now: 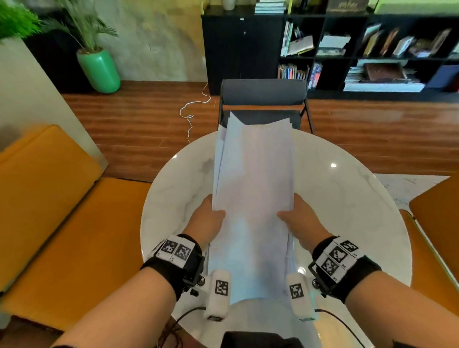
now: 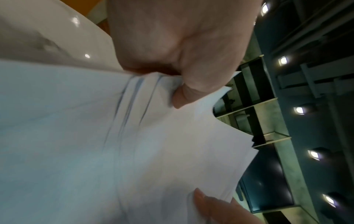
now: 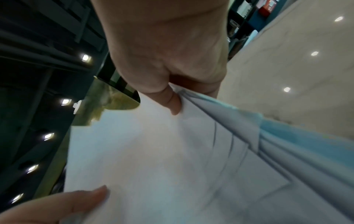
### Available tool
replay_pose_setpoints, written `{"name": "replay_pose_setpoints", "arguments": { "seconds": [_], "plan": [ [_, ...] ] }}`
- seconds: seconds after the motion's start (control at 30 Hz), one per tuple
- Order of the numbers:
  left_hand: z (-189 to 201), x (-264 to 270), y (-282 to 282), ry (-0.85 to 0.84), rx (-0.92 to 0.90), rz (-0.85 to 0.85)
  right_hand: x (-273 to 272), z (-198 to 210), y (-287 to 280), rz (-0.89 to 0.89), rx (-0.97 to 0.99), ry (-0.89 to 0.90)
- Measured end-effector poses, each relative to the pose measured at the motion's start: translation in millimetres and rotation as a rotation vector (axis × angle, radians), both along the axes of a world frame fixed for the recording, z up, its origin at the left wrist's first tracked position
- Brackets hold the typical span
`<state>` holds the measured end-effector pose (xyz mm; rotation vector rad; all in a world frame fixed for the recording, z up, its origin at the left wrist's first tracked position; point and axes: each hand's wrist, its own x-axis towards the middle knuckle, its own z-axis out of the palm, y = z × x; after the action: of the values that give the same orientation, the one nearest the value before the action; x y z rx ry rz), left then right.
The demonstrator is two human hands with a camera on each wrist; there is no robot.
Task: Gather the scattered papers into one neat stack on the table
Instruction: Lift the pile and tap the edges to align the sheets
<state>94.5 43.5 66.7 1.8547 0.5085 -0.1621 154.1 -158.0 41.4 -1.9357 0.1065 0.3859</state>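
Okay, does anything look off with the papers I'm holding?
Yes. The papers, gripped by the left hand and right hand, aren't squared: sheet corners stick out unevenly at the far end, and the edges fan apart.

fingers [image 1: 301, 200] behind papers [image 1: 254, 199], shelf books [image 1: 390, 42] blurred

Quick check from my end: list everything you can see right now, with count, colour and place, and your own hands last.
papers: one bundle, white, held upright over the table, top edges uneven
table: one, round, white marble, in front of the person
chair: one, dark grey, far side of the table
benches: two, orange, left and right of the table
potted plant: one, green pot, on the floor far left
bookshelf: one, black, holding books, against the far wall
cable: one, white, on the wooden floor
left hand: grips the bundle's left edge
right hand: grips its right edge
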Motion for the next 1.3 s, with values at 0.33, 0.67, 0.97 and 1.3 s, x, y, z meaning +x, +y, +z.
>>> {"name": "replay_pose_setpoints", "arguments": {
  "seconds": [0.33, 0.67, 0.97, 1.3],
  "plan": [
    [70, 9, -1, -0.409, -0.136, 0.123, 0, 100, -4, -0.125, 0.195, -0.548],
    [17, 11, 8, -0.207, -0.169, 0.047, -2, 40, -11, -0.051, -0.004, -0.244],
    [45, 18, 13, -0.312, -0.185, 0.103, 10, 69, -15, -0.157, 0.154, -0.317],
    [72, 18, 33, -0.617, 0.488, -0.248, 7, 77, -29, 0.089, -0.045, -0.782]
  ]
}}
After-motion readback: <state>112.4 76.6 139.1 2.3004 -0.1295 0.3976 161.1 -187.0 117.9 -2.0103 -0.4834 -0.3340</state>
